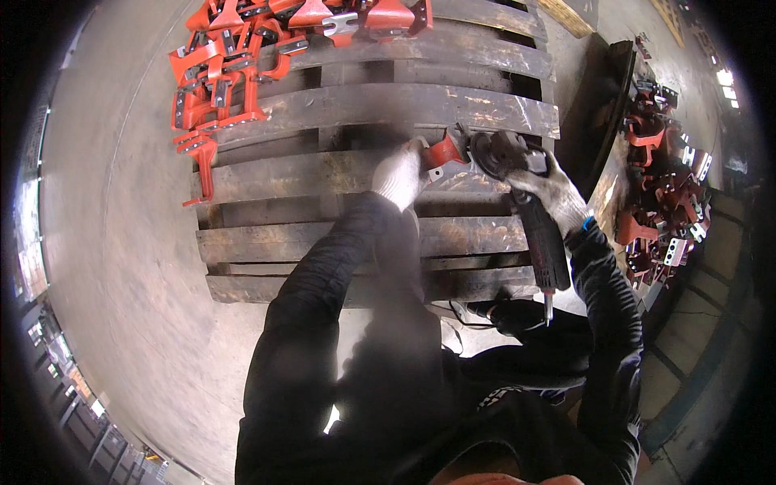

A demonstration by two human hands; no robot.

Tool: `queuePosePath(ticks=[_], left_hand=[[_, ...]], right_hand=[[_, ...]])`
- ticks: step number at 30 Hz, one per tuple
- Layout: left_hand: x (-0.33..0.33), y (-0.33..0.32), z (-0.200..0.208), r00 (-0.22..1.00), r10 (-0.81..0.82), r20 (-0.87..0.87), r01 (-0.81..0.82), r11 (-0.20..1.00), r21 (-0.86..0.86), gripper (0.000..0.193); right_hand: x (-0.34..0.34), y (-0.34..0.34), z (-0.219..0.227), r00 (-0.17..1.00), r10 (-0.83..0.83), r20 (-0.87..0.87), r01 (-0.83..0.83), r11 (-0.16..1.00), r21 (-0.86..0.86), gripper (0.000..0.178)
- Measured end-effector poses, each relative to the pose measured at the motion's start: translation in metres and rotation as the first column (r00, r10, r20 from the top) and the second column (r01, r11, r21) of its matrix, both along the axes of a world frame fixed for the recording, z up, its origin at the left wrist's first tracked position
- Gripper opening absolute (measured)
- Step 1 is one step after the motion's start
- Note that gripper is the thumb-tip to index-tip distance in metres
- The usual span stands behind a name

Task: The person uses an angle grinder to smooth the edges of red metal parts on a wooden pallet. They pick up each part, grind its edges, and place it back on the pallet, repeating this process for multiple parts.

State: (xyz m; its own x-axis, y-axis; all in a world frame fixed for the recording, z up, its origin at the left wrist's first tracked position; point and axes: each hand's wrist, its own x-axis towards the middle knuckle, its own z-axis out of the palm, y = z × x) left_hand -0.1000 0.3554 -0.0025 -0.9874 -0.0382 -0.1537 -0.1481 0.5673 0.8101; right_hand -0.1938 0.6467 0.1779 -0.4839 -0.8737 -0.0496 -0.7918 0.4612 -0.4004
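Note:
In a white glove, my left hand (399, 176) is closed on a red metal bracket (444, 151) above the slats of a wooden pallet (323, 176). My right hand (554, 187), gloved too, wraps round the head end of an angle grinder (540, 242). The grinder's dark body points down toward me, and its cord leaves the lower end. Its round disc (485, 153) faces the bracket's right end; whether the two touch I cannot tell. A blurred smear over the middle of the picture hides part of my left forearm.
Many red brackets (230, 65) lie piled on the pallet's far left. More red and dark metal parts (659, 186) are heaped at the right, past an upright dark board (602, 121). A black cord (469, 325) runs by my feet on the concrete floor (137, 218).

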Motion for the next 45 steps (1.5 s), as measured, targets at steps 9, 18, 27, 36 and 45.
queuePosePath(ticks=[9,18,27,36,45], left_hand=[[-0.006,-0.003,0.043,0.992,-0.078,0.100,0.111,0.919,-0.378,0.079],[-0.025,-0.005,0.077,0.974,0.195,0.118,-0.166,0.961,-0.220,0.072],[0.029,0.004,0.056,0.975,-0.020,0.222,-0.114,0.812,0.572,0.043],[0.038,0.010,0.017,0.958,-0.159,0.239,-0.036,0.757,0.652,0.054],[0.014,-0.002,0.096,0.816,-0.049,0.576,-0.457,0.556,0.695,0.039]], right_hand=[[0.071,0.042,-0.005,0.838,-0.384,0.389,0.407,0.913,0.025,0.037],[0.065,-0.013,0.004,0.043,-0.445,0.894,0.949,0.297,0.103,0.082],[0.029,-0.051,-0.013,0.226,-0.495,0.839,0.920,0.392,-0.017,0.088],[0.024,-0.054,-0.031,0.198,-0.478,0.855,0.912,0.410,0.018,0.084],[0.053,-0.018,-0.049,0.452,-0.484,0.749,0.842,0.508,-0.180,0.078]])
